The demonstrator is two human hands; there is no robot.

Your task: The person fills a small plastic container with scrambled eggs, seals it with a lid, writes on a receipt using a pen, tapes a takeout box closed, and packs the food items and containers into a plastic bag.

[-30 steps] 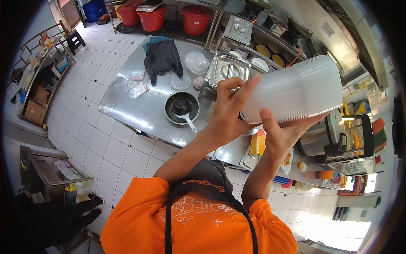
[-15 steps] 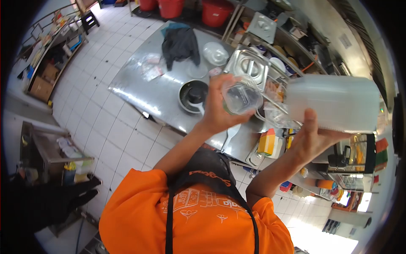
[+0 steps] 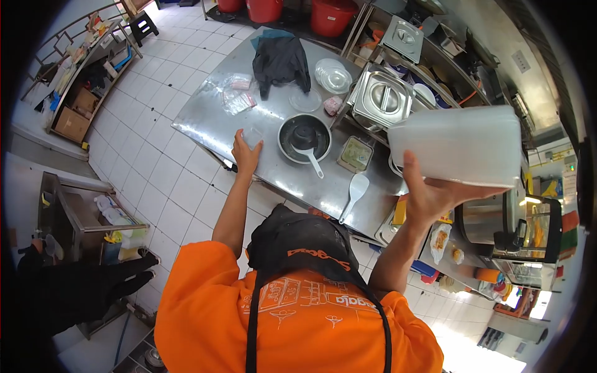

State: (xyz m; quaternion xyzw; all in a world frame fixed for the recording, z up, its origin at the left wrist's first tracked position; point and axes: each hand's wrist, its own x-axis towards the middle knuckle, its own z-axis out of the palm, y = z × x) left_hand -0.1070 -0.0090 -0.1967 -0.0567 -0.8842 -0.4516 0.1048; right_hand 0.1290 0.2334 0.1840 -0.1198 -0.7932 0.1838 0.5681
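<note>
My left hand (image 3: 247, 155) is down at the table's near edge, thumb and fingers around a small clear plastic container (image 3: 252, 135) that rests on the steel top. Raised at the right, my right hand (image 3: 429, 191) grips a long stack of translucent plastic containers (image 3: 457, 144), tipped on its side, with the thumb on the near side. Between the hands, on the table, are a metal bowl (image 3: 285, 148) with a dark, white-handled utensil (image 3: 306, 138) in it, a square container with pale green contents (image 3: 356, 154) and a white rice paddle (image 3: 354, 194).
The steel table (image 3: 205, 118) also bears a black cloth (image 3: 281, 62), plastic bags (image 3: 237, 102), clear round lids (image 3: 333, 76) and a pink-white bundle (image 3: 333, 105). Lidded steel pans (image 3: 384, 93) stand at its right. Red tubs (image 3: 333, 17) are behind; a dark-clothed person (image 3: 81, 292) is at the left.
My left hand has gone from beside the stack down and left to the table with a clear container. The green-filled container now shows uncovered. My right hand and the stack have shifted slightly left.
</note>
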